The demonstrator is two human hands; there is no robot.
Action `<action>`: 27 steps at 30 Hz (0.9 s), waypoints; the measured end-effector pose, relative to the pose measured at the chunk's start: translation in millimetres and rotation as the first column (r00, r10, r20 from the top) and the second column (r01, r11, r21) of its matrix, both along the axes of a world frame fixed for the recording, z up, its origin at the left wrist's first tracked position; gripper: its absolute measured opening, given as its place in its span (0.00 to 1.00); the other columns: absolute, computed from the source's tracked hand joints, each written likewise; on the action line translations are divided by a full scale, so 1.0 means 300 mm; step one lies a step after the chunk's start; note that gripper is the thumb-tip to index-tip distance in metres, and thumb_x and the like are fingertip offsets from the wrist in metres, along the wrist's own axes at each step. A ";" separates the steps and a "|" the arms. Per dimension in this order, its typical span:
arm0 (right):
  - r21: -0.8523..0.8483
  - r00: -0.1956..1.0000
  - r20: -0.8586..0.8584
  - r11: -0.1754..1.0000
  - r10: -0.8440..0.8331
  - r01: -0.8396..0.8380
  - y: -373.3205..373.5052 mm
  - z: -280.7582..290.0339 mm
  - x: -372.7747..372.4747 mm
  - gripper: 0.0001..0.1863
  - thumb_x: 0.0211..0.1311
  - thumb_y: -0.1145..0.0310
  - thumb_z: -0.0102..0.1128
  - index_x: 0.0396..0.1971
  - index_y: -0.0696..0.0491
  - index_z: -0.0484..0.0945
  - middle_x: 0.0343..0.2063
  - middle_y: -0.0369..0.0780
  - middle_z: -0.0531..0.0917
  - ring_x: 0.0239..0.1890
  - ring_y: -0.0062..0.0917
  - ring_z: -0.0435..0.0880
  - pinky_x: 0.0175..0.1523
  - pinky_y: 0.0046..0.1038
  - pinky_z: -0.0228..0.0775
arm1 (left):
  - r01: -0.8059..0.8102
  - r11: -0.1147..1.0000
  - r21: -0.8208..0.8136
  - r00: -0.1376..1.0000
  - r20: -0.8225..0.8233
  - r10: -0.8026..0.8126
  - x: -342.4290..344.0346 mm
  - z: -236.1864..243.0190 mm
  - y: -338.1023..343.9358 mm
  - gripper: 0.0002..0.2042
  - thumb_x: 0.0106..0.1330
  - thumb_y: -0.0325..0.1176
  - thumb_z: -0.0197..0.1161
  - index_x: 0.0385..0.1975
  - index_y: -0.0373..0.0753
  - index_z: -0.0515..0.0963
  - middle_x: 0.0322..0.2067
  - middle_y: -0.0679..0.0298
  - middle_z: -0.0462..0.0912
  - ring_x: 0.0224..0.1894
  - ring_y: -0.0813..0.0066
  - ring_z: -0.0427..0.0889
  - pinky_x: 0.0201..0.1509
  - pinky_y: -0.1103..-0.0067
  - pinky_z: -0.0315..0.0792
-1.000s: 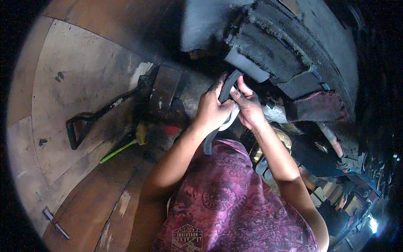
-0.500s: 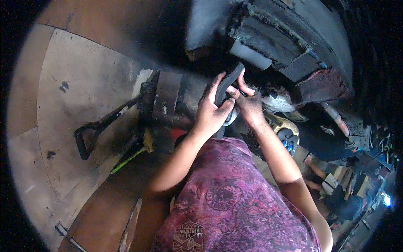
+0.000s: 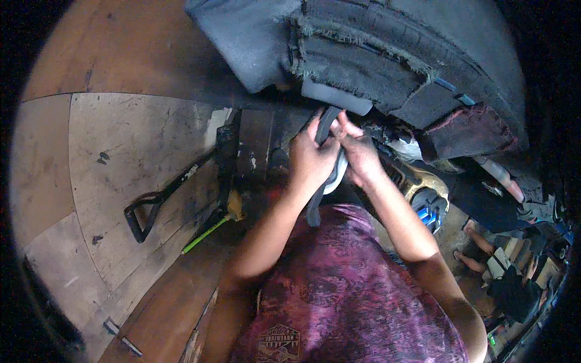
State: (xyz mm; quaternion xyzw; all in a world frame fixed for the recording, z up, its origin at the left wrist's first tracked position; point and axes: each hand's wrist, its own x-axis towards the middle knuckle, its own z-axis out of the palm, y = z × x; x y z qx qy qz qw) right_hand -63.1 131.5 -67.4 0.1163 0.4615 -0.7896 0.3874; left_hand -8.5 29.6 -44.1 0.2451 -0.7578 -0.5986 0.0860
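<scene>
Both hands are raised in front of my purple patterned shirt (image 3: 339, 284), close together. Between them runs a dark grey, bent strip (image 3: 313, 212), its upper end rising past the fingers and its lower end hanging near the shirt. A white rounded piece (image 3: 334, 179) shows beside the strip below the fingers; I cannot tell whether the two are joined. My left hand (image 3: 311, 154) is wrapped round the strip from the left, thumb toward the middle. My right hand (image 3: 358, 152) grips from the other side, its darkened fingers bunched at the strip and partly hidden.
Dark frayed fabric (image 3: 363, 63) covers a large bulk beyond my hands, with a grey rounded bar (image 3: 336, 98) below it. A yellowish housing (image 3: 417, 181) stands at right. A black D-shaped handle (image 3: 142, 212) and a green-handled tool (image 3: 206, 235) are left. Another person's legs (image 3: 478, 239) show lower right.
The view has shifted, so the fabric bulk sits further left and the handles further right. My fingers have closed in further, and more of the strip hangs below my hands.
</scene>
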 end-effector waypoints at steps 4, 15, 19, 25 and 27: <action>0.104 0.991 -0.112 0.992 0.076 -0.064 0.045 0.015 -0.035 0.22 0.61 0.68 0.61 0.53 0.62 0.72 0.46 0.35 0.78 0.48 0.16 0.73 0.57 0.21 0.62 | -0.030 0.975 0.219 0.994 -0.095 0.052 -0.009 -0.037 0.045 0.25 0.54 0.20 0.55 0.56 0.33 0.68 0.39 0.53 0.81 0.41 0.72 0.81 0.45 0.79 0.73; 0.512 0.786 -0.467 0.849 0.406 -0.135 0.069 0.090 0.013 0.27 0.59 0.67 0.64 0.57 0.57 0.70 0.46 0.35 0.78 0.46 0.15 0.72 0.55 0.20 0.63 | -0.024 0.853 0.521 0.949 -0.258 0.184 0.112 -0.033 0.085 0.29 0.55 0.14 0.49 0.61 0.32 0.62 0.55 0.57 0.71 0.54 0.75 0.72 0.56 0.80 0.66; 0.081 0.943 -0.298 0.988 0.151 -0.132 0.018 0.104 0.066 0.31 0.60 0.67 0.62 0.63 0.52 0.63 0.48 0.37 0.78 0.49 0.17 0.73 0.56 0.23 0.65 | 0.068 0.956 0.285 0.974 -0.227 -0.001 0.128 0.035 0.002 0.33 0.54 0.19 0.54 0.65 0.37 0.57 0.50 0.56 0.75 0.49 0.73 0.76 0.53 0.80 0.69; -0.295 0.969 0.247 0.954 0.027 0.049 -0.050 0.111 0.059 0.24 0.63 0.66 0.58 0.59 0.47 0.66 0.44 0.34 0.77 0.43 0.20 0.78 0.49 0.26 0.72 | 0.236 0.897 0.373 0.971 -0.044 -0.237 0.071 0.123 -0.113 0.36 0.54 0.25 0.60 0.65 0.36 0.56 0.51 0.64 0.72 0.49 0.79 0.72 0.55 0.81 0.66; -0.359 0.959 0.277 0.932 0.054 0.051 -0.060 0.092 0.059 0.23 0.65 0.64 0.55 0.60 0.47 0.64 0.45 0.33 0.76 0.43 0.20 0.77 0.48 0.28 0.73 | 0.243 0.896 0.372 0.966 -0.012 -0.258 0.059 0.137 -0.126 0.35 0.55 0.28 0.61 0.65 0.35 0.56 0.51 0.64 0.72 0.49 0.78 0.72 0.55 0.81 0.66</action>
